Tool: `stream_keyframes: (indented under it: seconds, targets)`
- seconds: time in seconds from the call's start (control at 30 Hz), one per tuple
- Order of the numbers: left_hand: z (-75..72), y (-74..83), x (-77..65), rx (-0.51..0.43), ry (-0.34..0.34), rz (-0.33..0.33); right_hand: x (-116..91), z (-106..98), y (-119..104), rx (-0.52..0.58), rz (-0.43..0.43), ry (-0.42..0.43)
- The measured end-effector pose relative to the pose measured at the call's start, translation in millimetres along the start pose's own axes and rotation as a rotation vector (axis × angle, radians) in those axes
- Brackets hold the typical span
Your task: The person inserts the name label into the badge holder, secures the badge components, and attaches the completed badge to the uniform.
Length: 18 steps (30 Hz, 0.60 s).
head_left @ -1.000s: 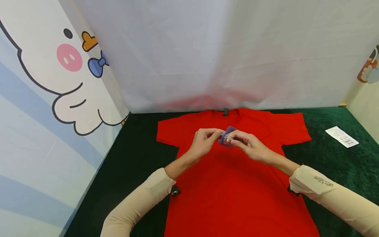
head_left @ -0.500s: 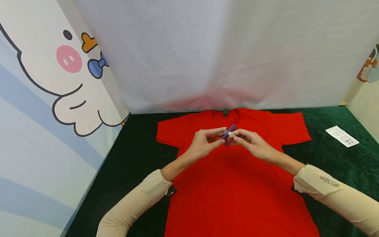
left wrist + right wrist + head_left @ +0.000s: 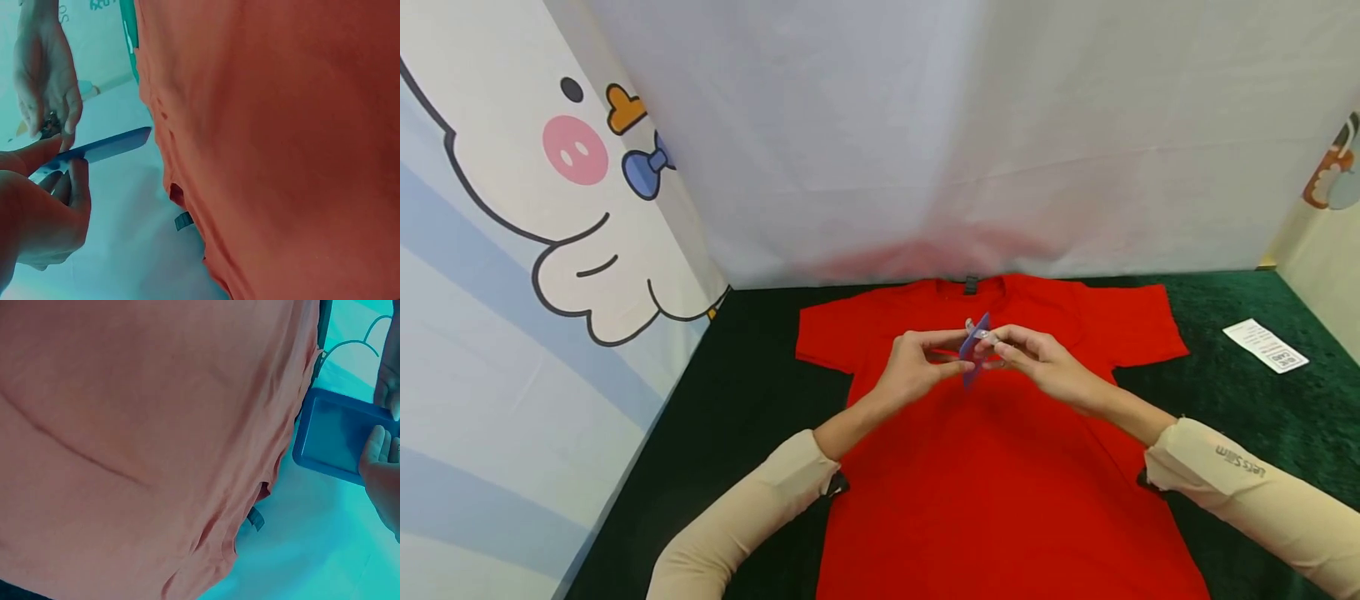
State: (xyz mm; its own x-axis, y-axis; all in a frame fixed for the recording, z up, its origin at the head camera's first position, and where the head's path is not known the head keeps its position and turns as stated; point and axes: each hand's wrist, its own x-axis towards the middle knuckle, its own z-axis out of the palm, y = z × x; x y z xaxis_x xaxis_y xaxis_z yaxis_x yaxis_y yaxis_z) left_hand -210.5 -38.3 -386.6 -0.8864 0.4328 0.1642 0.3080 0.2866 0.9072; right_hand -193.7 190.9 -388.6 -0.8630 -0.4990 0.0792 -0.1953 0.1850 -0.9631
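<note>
Nearest me: two pale sleeves, the left (image 3: 752,500) and the right (image 3: 1247,483), reaching in from the bottom corners, the right one bearing printed lettering.

Next, the hands, raised over the chest of the shirt and close together. Left hand (image 3: 912,365): thumb and fingers pinch the flat blue holder (image 3: 973,337). Right hand (image 3: 1041,362): thumb and fingertips pinch the small strap (image 3: 986,335) at the holder's face; I can make out a pale round stud on it. The holder is up in the air between the two hands, near edge-on to my head view. From the right wrist I get it broadside: rectangular, raised rim.

Step in hand, as I judge it: working the strap on the holder, left steadying, right manipulating. I cannot tell whether the strap is fastened. The next move, I think, calls for a firm left pinch and a fine right-hand adjustment, without twisting the plate.

Beneath them, the red shirt (image 3: 1000,467) lies spread on dark green cloth (image 3: 1225,417), sleeves out, dark neck label (image 3: 971,286) at the far edge. Off to the right, a white printed slip (image 3: 1266,346).

Farthest: white curtain (image 3: 925,125) behind, cartoon panel (image 3: 512,292) to the left.
</note>
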Motion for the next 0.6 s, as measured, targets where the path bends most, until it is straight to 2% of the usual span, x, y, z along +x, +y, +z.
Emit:
stream_keyframes:
  seconds: [0.27, 0.43, 0.6]
  targets:
    - [3.3, -9.0, 1.1, 0.114, -0.027, 0.034, 0, 1, -7, 0.056, -0.008, -0.002]
    - [4.2, -10.7, 2.2, 0.140, -0.016, 0.058, 0, 1, -9, 0.069, 0.012, 0.010]
    - [2.6, -11.1, 1.4, 0.130, 0.017, 0.049, -2, 1, -8, 0.084, 0.026, 0.041]
